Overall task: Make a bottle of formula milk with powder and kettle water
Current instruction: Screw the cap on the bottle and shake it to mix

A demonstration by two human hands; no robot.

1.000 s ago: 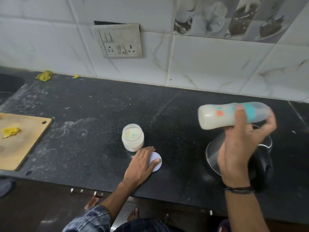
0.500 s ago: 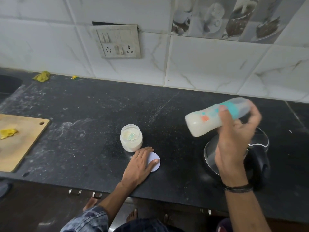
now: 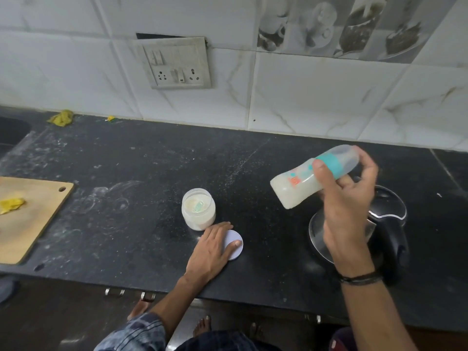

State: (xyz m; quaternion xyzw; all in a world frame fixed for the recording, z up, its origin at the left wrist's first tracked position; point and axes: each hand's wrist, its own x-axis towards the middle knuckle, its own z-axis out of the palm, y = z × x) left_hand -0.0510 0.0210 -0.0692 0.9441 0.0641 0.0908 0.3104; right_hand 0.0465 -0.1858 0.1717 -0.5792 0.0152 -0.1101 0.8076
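Note:
My right hand (image 3: pixel 347 198) grips a baby bottle (image 3: pixel 298 186) with a teal collar and clear cap, held in the air above the kettle. The bottle is tilted, base down to the left, and holds white milk. Under that hand stands a black and steel kettle (image 3: pixel 387 216). An open jar of white powder (image 3: pixel 198 209) with a scoop inside stands at the counter's middle. My left hand (image 3: pixel 210 249) rests flat on the jar's white round lid (image 3: pixel 235 243), which lies on the counter just in front of the jar.
The black stone counter (image 3: pixel 152 173) is dusted with powder. A wooden cutting board (image 3: pixel 27 216) with a yellow scrap lies at the left edge. A yellow cloth (image 3: pixel 62 117) sits by the tiled wall, below a switch and socket plate (image 3: pixel 177 63).
The bottle has swung from nearly level to tilted, base dropping down and to the left, with my right hand still gripping it. My left hand has stayed on the lid.

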